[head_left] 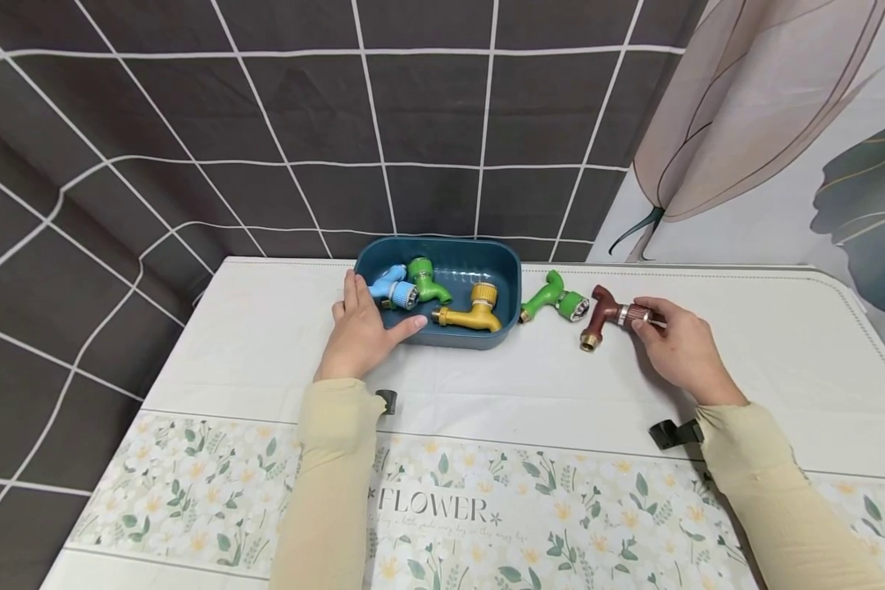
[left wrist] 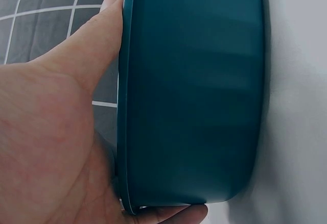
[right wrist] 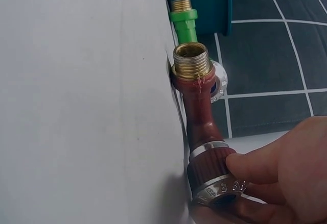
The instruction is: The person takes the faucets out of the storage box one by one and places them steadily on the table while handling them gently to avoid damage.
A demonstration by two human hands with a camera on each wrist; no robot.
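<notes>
A dark teal plastic basin point(head_left: 450, 338) stands on the table against the wall. My left hand point(head_left: 361, 332) rests on its left end, thumb along the front rim and fingers laid against the end wall. Inside lie a blue tap point(head_left: 391, 287), a green tap point(head_left: 429, 283) and a yellow tap point(head_left: 475, 315). Another green tap point(head_left: 549, 295) is just right of the basin. Farther right, my right hand point(head_left: 682, 348) pinches the ribbed knob of a dark red tap point(head_left: 601, 315) between thumb and fingers. Its brass threaded end point(right wrist: 192, 63) shows in the right wrist view.
A white table cover point(head_left: 487, 393) with a floral band and the word FLOWER lies under everything. Behind the basin hangs a dark cloth with white grid lines point(head_left: 428, 123). Black straps point(head_left: 674, 433) are at both wrists.
</notes>
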